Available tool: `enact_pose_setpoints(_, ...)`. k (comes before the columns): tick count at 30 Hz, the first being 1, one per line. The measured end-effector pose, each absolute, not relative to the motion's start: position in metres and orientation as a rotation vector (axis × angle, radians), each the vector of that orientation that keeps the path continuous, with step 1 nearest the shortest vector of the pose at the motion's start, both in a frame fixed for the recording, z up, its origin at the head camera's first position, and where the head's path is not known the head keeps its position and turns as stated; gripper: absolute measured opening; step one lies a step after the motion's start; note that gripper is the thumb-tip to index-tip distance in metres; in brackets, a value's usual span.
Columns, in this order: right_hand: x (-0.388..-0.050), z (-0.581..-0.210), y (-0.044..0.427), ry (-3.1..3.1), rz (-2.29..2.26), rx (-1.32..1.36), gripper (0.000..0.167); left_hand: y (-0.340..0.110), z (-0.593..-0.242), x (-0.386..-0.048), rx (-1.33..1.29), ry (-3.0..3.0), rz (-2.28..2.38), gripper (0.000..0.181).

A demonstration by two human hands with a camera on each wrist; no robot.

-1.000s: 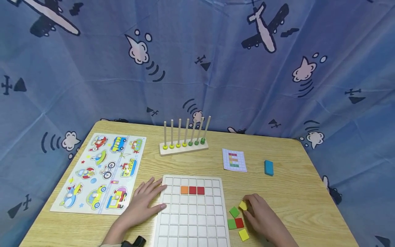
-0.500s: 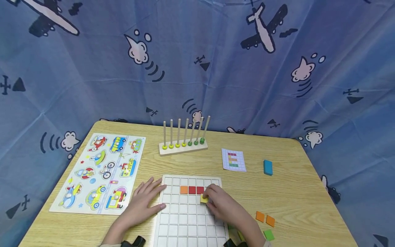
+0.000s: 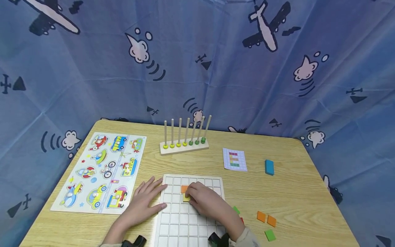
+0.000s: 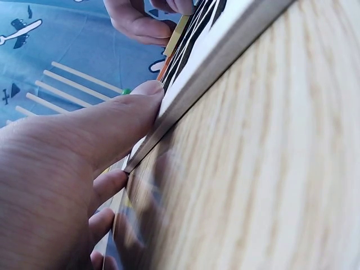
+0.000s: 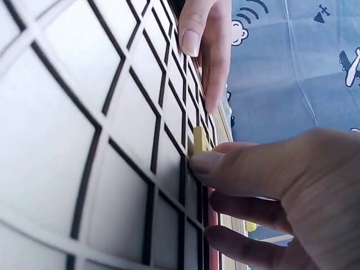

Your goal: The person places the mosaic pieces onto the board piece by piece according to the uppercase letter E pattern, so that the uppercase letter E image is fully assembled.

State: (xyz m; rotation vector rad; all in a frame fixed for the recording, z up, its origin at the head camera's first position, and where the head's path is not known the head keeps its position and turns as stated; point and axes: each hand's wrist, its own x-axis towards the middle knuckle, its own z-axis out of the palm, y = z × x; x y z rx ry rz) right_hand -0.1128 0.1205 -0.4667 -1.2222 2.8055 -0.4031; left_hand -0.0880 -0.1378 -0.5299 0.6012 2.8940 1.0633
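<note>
While the lower-centre white board (image 3: 174,220) is touched by a person's spread left grip (image 3: 144,203), a yellow tile (image 3: 186,199) is pinched in the right grip (image 3: 204,199).

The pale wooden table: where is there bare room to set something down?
Widest: from the blue rectangular block and orange square tiles to the table's right edge. Narrower: between the wooden peg rack and the white gridded board. Crowded: that board's left, by the left hand; its right, by the right forearm and half-hidden tiles.
</note>
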Motion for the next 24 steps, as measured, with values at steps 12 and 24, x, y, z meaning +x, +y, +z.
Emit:
enact_pose_setpoints(12, -0.1127, -0.4684, 0.1164, 2.809, -0.312, -1.242, 0.013, -0.1379, -0.5295, -0.0878, 0.600, 2.886, 1.075, 0.059)
enact_pose_setpoints(24, -0.1129, -0.4744, 0.1147, 2.862, -0.286, -1.263, 0.011, -0.1371, -0.5271, -0.0881, 0.589, 2.871, 1.086, 0.059)
